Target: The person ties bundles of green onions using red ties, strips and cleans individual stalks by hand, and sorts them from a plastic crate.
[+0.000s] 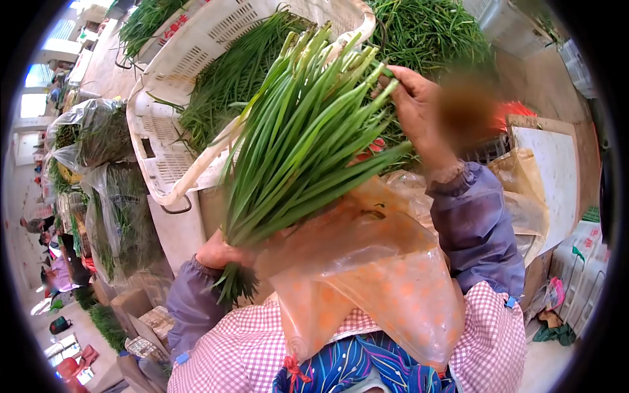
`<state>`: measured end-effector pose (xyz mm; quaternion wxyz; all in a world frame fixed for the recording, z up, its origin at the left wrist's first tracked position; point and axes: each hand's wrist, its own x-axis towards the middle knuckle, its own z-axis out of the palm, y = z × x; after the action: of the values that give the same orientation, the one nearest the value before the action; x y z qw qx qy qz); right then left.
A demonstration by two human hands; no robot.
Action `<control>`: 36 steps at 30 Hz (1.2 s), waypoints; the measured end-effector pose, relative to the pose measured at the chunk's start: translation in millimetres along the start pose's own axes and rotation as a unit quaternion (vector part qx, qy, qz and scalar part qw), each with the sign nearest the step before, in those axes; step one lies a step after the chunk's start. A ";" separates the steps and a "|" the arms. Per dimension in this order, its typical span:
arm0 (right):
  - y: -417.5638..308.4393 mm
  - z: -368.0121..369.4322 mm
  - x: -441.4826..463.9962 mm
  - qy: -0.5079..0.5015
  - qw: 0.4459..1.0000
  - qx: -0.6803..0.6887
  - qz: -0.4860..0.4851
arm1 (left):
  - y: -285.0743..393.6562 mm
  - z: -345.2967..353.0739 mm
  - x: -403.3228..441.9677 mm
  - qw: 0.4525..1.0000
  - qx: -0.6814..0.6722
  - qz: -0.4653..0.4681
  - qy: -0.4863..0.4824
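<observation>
A thick bunch of garlic chives (308, 141) lies tilted across the middle, its pale cut ends pointing up and away. My left hand (221, 251) is closed around the leafy lower end, with dark green tips (237, 283) sticking out below it. At the upper right, my right hand (419, 108) pinches a stalk at the edge of the bunch, near the cut ends. A clear plastic apron (367, 288) with orange spots hangs below the bunch, over a pink checked garment (242, 340).
Behind the bunch stands a white slotted crate (164, 124) holding loose greens. More greens (432, 33) are piled at the back right. Bagged greens (121, 203) are stacked on the left. A white board (547, 177) and plastic crates (580, 268) stand on the right.
</observation>
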<state>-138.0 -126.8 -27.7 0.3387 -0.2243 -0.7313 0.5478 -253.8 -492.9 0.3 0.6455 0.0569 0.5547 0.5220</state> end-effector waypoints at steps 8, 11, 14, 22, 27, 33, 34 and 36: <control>3.2 -42.1 6.8 0.078 0.995 0.049 0.046 | -2.9 5.2 7.3 0.999 0.007 0.041 -0.014; 57.6 -121.2 39.1 0.144 0.984 -0.051 0.090 | -11.8 -6.4 4.8 0.999 0.007 0.044 -0.018; 55.5 -139.5 25.8 -0.135 0.767 -0.615 0.119 | -8.4 -5.9 4.2 0.999 0.026 0.047 -0.008; -58.6 -17.9 28.7 -0.155 0.844 -0.394 -0.330 | 3.1 4.5 7.1 0.985 0.163 0.053 0.003; -50.0 0.3 26.6 -0.276 0.831 -0.394 -0.278 | -1.2 5.4 10.6 0.927 0.332 0.169 0.039; -42.1 9.9 18.2 -0.181 0.819 -0.343 -0.424 | 0.7 0.4 3.6 0.993 0.109 0.039 -0.030; -41.8 9.9 15.8 -0.155 0.811 -0.352 -0.442 | -2.3 -1.5 3.6 0.993 0.107 0.038 -0.028; -38.7 10.2 12.9 -0.136 0.829 -0.330 -0.431 | -8.2 -6.1 5.8 0.997 0.049 0.031 -0.050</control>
<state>-152.5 -136.0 10.6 0.3433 0.0917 -0.9297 0.0971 -254.4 -495.4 -11.2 0.6527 0.1321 0.5445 0.5100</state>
